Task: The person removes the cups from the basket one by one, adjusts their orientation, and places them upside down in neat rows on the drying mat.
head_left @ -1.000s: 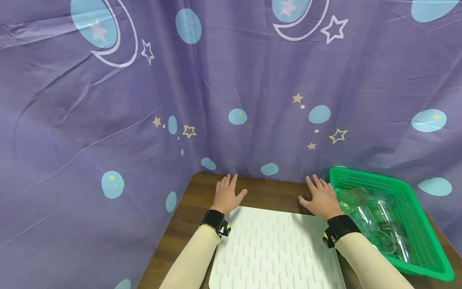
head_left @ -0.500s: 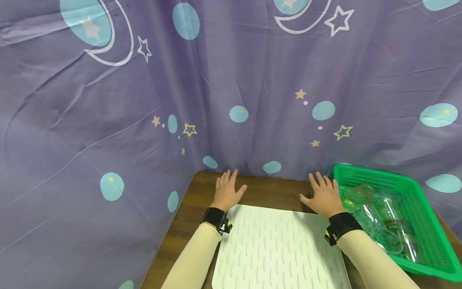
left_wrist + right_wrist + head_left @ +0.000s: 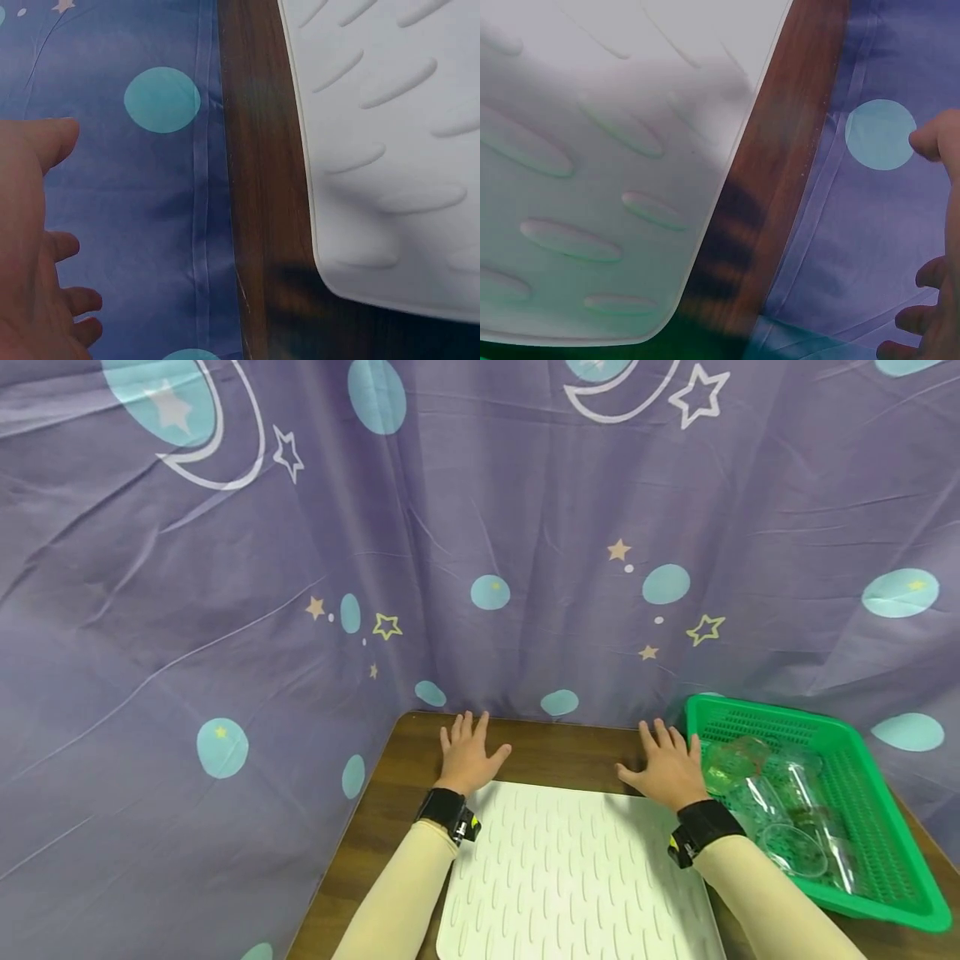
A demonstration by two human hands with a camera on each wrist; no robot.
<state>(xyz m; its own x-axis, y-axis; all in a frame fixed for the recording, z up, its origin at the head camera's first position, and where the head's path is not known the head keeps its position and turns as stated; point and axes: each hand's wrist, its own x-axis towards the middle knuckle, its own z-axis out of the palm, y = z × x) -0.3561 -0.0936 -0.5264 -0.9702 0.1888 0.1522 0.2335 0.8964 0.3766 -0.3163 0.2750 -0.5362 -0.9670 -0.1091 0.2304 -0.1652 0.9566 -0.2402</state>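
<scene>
My left hand [image 3: 468, 760] is spread near the far left corner of a white ridged mat [image 3: 577, 868], fingers pointing toward the curtain. Opposite it, my right hand [image 3: 670, 770] is spread close to the mat's far right corner, beside a green plastic basket [image 3: 877, 810]. Neither hand holds anything. Several clear plastic cups [image 3: 795, 850] lie jumbled in the basket. In the left wrist view the mat [image 3: 390, 150] is to the right of the fingers [image 3: 82, 300]; in the right wrist view the mat [image 3: 592, 187] is to the left of the fingers [image 3: 930, 274].
Dark brown wooden table [image 3: 562, 743] shows around the mat. A purple curtain [image 3: 555, 635] with moons and stars hangs along its back and left edges. The basket sits at the right side, partly behind the right forearm [image 3: 772, 893].
The head view has shifted slightly. Both hands stay spread in the same places, and the mat and basket have not moved.
</scene>
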